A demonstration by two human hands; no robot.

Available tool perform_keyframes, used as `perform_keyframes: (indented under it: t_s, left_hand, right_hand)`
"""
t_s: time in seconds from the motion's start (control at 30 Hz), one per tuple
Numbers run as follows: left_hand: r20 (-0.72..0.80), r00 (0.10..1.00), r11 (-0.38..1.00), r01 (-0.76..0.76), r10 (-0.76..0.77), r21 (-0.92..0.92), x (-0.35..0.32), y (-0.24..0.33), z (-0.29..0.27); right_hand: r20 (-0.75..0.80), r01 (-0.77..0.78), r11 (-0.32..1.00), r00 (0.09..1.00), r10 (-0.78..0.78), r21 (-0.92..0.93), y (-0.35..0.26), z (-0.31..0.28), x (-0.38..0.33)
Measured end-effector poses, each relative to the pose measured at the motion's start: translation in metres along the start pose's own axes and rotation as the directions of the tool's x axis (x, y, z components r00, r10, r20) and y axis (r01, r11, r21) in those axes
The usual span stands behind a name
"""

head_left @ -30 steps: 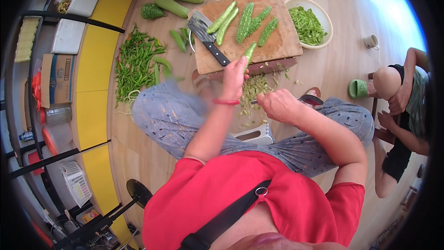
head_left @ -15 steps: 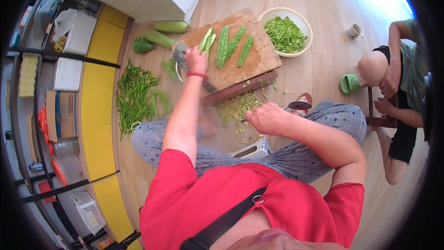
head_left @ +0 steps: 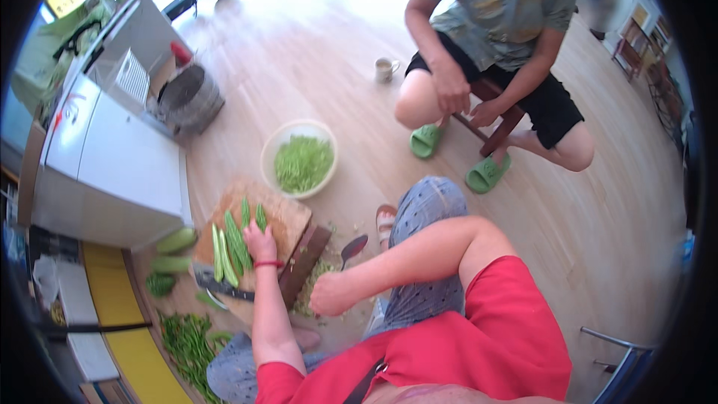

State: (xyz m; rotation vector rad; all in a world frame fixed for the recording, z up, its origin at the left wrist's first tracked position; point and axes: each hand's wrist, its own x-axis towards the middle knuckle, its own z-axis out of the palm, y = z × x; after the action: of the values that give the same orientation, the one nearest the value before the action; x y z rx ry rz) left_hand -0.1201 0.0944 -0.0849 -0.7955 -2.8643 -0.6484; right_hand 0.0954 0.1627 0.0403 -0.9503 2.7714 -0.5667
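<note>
On the wooden chopping board (head_left: 288, 217) lie several bitter melon halves (head_left: 233, 239), some with the bumpy green skin up and two on the left with the pale cut side showing. My left hand (head_left: 259, 243), a red band at its wrist, reaches over the board. Its fingers close on the rightmost bitter melon half (head_left: 260, 215), though they partly hide it. A cleaver (head_left: 236, 292) with a dark handle rests along the board's near left edge. My right hand (head_left: 329, 294) is closed around a spoon (head_left: 354, 248), bowl pointing up, to the right of the board.
Beyond the board stands a pale bowl (head_left: 334, 172) of green slices. Green peppers (head_left: 187, 348) and whole gourds (head_left: 172, 263) lie on the floor at left. A seated person (head_left: 497, 45) in green slippers is at far right, beside a mug (head_left: 385, 69). Scraps lie beneath my right hand.
The view has swung right and up. My left hand has let go of the cleaver and moved across to the right-hand bitter melon halves. My right hand still holds the spoon.
</note>
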Motion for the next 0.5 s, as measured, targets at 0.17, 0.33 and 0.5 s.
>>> perform_keyframes:
  t_s: [0.17,0.33,0.5]
  left_hand:
    - [-0.023,0.997,0.997,-0.072,0.072,0.010,-0.001,-0.009,0.005]
    - [0.102,0.951,0.617,0.269,-0.292,-0.740,-0.027,-0.007,0.001]
    - [0.769,0.628,-0.388,0.684,-0.120,-0.618,-0.082,0.044,-0.052]
  right_hand:
    - [0.012,0.000,1.000,1.000,0.001,-0.013,-0.001,-0.007,-0.005]
    - [0.098,0.020,1.000,0.995,-0.021,0.010,-0.006,-0.005,0.003]
    - [0.174,0.048,0.997,0.984,-0.038,-0.053,-0.010,-0.003,0.000]
